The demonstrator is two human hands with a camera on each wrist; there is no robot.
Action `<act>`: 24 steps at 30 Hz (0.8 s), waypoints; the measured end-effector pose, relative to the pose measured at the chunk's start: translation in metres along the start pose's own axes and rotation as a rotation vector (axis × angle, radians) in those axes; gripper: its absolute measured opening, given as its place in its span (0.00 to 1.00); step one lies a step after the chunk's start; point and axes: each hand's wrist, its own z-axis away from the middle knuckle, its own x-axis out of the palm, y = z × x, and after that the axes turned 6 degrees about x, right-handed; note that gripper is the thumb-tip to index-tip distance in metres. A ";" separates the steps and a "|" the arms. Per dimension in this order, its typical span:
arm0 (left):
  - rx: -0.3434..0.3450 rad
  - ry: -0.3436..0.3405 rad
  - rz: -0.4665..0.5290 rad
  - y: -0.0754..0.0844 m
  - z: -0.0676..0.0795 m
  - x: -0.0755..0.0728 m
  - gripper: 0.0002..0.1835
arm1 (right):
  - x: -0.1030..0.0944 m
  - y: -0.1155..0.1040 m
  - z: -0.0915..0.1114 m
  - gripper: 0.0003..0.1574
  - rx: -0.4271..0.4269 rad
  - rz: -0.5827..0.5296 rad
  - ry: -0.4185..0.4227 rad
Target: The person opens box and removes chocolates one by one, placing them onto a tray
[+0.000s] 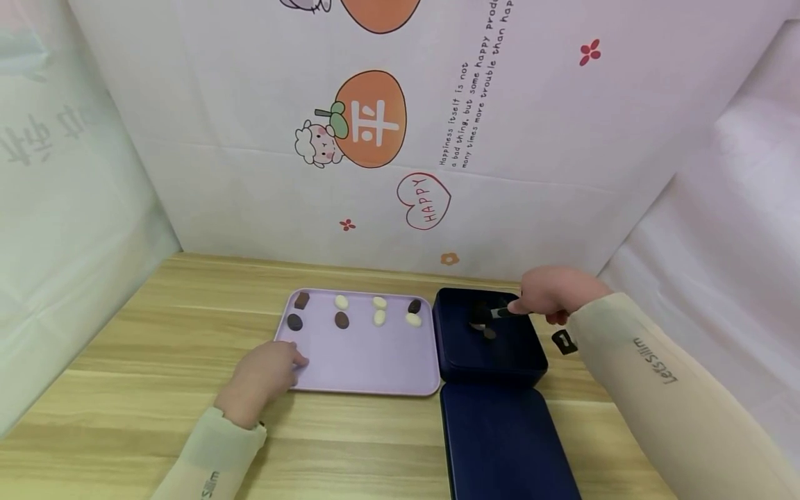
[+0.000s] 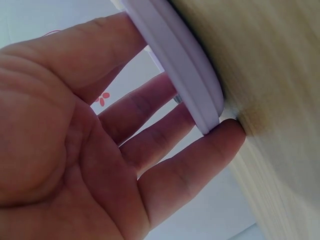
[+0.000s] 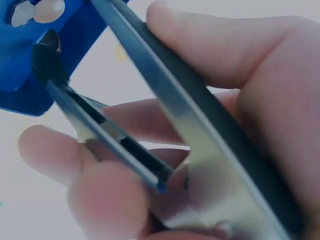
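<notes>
My left hand (image 1: 265,375) holds the near left corner of a lilac tray (image 1: 365,368). In the left wrist view, the thumb and fingers reach over the tray's wall (image 2: 175,55), and the little finger touches the wood beside the corner. Candy pieces lie in two rows on the tray: a brown square (image 1: 302,300), dark ovals (image 1: 295,321) and cream ovals (image 1: 380,318). My right hand (image 1: 556,292) grips metal tongs (image 3: 210,120) with dark handles. Their dark tips reach down into a navy box (image 1: 515,364), beside pale pieces (image 3: 49,10); the arms stand apart.
A navy lid (image 1: 500,444) lies flat in front of the box, close against it. The box stands right beside the tray on a wood-grain table (image 1: 350,444). A white printed cloth (image 1: 531,139) hangs behind, with more cloth at both sides.
</notes>
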 end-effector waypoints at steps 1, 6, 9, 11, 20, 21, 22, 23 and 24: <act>0.001 0.002 0.000 0.000 0.000 0.000 0.17 | 0.000 0.003 0.000 0.20 -0.004 -0.006 0.010; 0.001 0.009 0.002 0.000 0.001 0.000 0.16 | 0.004 0.014 0.002 0.26 -0.045 0.053 0.103; -0.001 0.012 0.000 0.001 0.001 0.000 0.16 | 0.010 0.019 0.003 0.24 -0.081 0.139 0.194; -0.002 0.014 0.001 0.001 0.002 0.000 0.16 | 0.016 0.022 0.005 0.24 -0.111 0.180 0.250; 0.011 0.028 0.007 0.000 0.002 0.003 0.16 | 0.046 0.039 0.020 0.20 -0.107 0.077 0.195; 0.012 0.029 0.006 0.000 0.002 0.003 0.16 | 0.049 0.041 0.022 0.20 -0.107 0.061 0.187; 0.013 0.030 0.004 -0.001 0.002 0.003 0.15 | 0.052 0.043 0.023 0.18 -0.111 0.041 0.184; 0.012 0.030 0.002 -0.001 0.002 0.003 0.15 | 0.055 0.045 0.023 0.16 -0.116 0.018 0.185; 0.012 0.030 0.001 -0.001 0.002 0.004 0.15 | 0.057 0.046 0.023 0.16 -0.119 -0.009 0.183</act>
